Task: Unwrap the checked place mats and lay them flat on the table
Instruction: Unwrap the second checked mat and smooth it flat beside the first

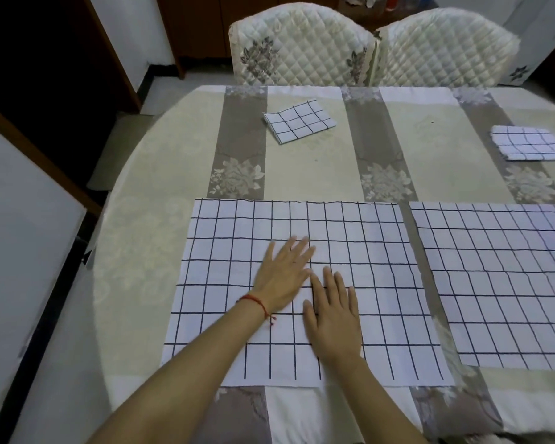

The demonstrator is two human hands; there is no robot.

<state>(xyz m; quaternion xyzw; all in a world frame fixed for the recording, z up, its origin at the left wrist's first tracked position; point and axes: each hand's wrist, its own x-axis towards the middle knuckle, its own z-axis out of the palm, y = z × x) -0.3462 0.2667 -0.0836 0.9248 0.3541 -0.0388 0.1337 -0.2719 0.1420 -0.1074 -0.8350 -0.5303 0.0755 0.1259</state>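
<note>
While both palms press it, the near place mat (302,283) lies spread at the table's (161,161) near edge.
Left hand (282,277) and right hand (332,318), fingers straight, should sweep outward toward the corners; another mat (500,283) lies flat beside it, two folded mats (298,121) (529,147) wait far-side. No containers show.

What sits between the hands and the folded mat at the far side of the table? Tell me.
Nothing visible. Both hands, left hand and right hand, lie flat on the spread mat. Beyond its far edge only bare tablecloth stretches to the folded mat. A second folded mat lies off to the right.
</note>
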